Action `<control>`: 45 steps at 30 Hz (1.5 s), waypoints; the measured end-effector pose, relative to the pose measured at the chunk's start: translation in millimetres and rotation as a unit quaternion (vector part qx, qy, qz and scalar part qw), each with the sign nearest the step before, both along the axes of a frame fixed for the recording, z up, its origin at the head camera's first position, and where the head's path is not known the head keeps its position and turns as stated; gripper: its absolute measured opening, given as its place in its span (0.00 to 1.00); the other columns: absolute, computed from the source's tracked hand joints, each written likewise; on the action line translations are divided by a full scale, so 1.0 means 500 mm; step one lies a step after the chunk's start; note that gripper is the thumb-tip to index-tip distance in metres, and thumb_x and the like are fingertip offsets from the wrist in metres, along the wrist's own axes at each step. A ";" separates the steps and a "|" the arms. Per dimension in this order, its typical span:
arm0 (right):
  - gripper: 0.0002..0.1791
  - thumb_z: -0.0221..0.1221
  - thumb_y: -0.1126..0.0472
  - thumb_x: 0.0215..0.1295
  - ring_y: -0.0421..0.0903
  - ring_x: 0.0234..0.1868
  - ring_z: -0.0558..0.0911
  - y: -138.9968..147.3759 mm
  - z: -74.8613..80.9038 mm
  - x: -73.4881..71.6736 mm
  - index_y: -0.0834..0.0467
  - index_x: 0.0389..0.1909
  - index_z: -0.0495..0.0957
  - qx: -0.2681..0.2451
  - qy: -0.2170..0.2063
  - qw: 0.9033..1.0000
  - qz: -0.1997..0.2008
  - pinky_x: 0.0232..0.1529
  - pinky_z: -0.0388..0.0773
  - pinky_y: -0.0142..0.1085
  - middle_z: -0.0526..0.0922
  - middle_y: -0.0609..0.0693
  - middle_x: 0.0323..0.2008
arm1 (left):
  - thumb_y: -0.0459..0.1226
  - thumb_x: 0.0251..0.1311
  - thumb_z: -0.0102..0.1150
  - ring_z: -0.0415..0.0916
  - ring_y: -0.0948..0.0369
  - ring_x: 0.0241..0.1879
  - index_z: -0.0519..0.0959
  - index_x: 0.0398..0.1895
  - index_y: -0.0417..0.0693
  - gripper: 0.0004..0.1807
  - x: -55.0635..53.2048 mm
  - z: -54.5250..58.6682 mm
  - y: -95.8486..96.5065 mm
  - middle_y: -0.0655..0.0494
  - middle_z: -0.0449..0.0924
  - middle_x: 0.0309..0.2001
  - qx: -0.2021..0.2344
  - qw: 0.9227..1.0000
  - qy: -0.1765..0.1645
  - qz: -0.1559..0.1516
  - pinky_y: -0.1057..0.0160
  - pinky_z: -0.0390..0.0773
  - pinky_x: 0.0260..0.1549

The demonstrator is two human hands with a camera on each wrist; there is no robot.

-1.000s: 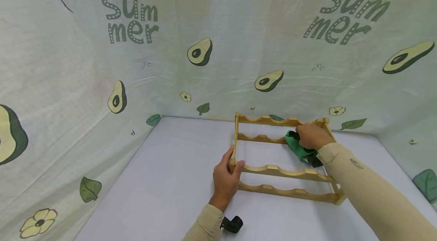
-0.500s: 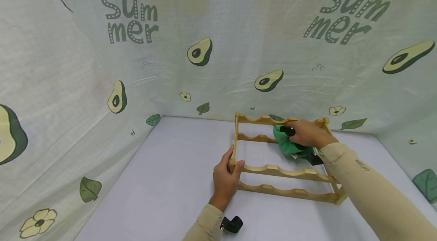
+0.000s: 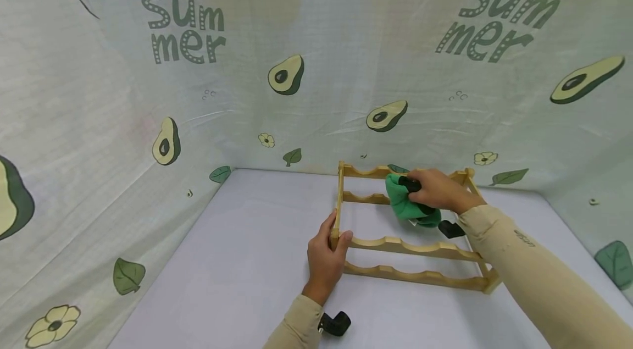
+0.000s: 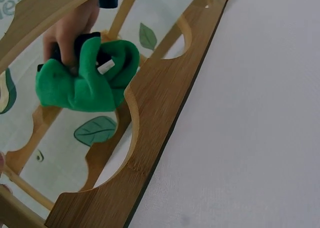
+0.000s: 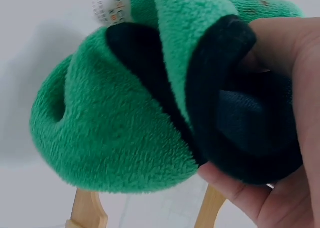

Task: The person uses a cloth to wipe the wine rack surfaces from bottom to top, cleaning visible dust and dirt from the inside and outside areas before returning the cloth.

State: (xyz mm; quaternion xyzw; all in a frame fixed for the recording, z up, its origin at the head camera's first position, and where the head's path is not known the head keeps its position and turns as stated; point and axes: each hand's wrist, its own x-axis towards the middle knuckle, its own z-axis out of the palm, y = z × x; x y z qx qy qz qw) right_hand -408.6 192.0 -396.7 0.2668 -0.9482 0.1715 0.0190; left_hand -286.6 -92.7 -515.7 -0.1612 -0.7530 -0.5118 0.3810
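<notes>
A two-tier wooden wine rack (image 3: 390, 245) with scalloped rails stands on the table. At its front left corner, my left hand (image 3: 326, 261) grips the upright, thumb over the upper front rail. My right hand (image 3: 437, 189) holds a bunched green plush cloth (image 3: 403, 200) over the rack's right half, between the front and back rails. Seen from the right wrist, the cloth (image 5: 120, 123) has black edging and a white printed label; thumb and fingers pinch the dark part. In the left wrist view the cloth (image 4: 95, 82) appears beyond a scalloped rail (image 4: 160, 92).
The white table (image 3: 247, 261) stretches left and in front of the rack. A hanging sheet (image 3: 336, 52) printed with avocados, leaves and "summer" encloses the back and sides. Small black wrist cameras (image 3: 337, 324) sit at both cuffs.
My right hand has moved left and slightly up with the green cloth, away from the rack's right end. The left hand keeps its grip at the corner. The head view has shifted slightly.
</notes>
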 end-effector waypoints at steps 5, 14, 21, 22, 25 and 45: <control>0.13 0.65 0.61 0.60 0.46 0.32 0.78 -0.014 0.006 0.000 0.61 0.44 0.80 -0.032 0.015 0.999 0.002 0.35 0.76 0.44 0.82 0.51 0.35 | 0.45 0.65 0.65 0.62 0.69 0.21 0.74 0.67 0.42 0.29 -0.003 0.001 -0.001 0.55 0.78 0.26 -0.001 1.000 -0.004 0.003 0.73 0.66 0.19; 0.12 0.65 0.63 0.60 0.46 0.27 0.76 -0.027 0.021 0.005 0.61 0.43 0.79 -0.088 0.037 0.995 -0.010 0.30 0.73 0.42 0.81 0.51 0.30 | 0.45 0.65 0.66 0.81 0.57 0.53 0.78 0.63 0.42 0.26 -0.009 0.004 0.004 0.48 0.82 0.56 -0.025 0.999 0.020 0.004 0.63 0.79 0.49; 0.12 0.65 0.63 0.60 0.47 0.29 0.77 -0.065 0.032 0.003 0.61 0.44 0.79 -0.101 0.034 0.994 -0.006 0.31 0.74 0.42 0.82 0.52 0.33 | 0.44 0.64 0.67 0.78 0.52 0.57 0.80 0.59 0.44 0.23 -0.012 0.005 0.004 0.46 0.79 0.60 -0.028 0.999 0.037 0.007 0.57 0.78 0.53; 0.12 0.65 0.63 0.60 0.47 0.29 0.77 -0.072 0.034 0.002 0.61 0.44 0.79 -0.101 0.037 0.994 -0.001 0.31 0.74 0.42 0.82 0.52 0.32 | 0.43 0.64 0.67 0.78 0.52 0.58 0.80 0.59 0.44 0.23 -0.012 0.006 0.004 0.46 0.78 0.60 -0.026 0.999 0.037 0.005 0.58 0.77 0.53; 0.12 0.65 0.63 0.61 0.46 0.29 0.78 -0.091 0.041 -0.001 0.62 0.45 0.79 -0.098 0.040 0.994 0.013 0.32 0.76 0.43 0.83 0.52 0.33 | 0.43 0.64 0.66 0.77 0.52 0.59 0.80 0.60 0.45 0.23 -0.013 0.005 0.005 0.46 0.78 0.61 -0.025 0.999 0.032 -0.001 0.58 0.77 0.54; 0.18 0.64 0.61 0.65 0.51 0.42 0.82 -0.197 0.048 -0.029 0.64 0.52 0.78 -0.054 0.054 0.997 0.032 0.45 0.78 0.48 0.84 0.56 0.44 | 0.51 0.61 0.68 0.76 0.49 0.60 0.77 0.64 0.46 0.31 -0.011 0.000 -0.005 0.41 0.75 0.63 -0.048 0.998 0.028 -0.027 0.49 0.77 0.53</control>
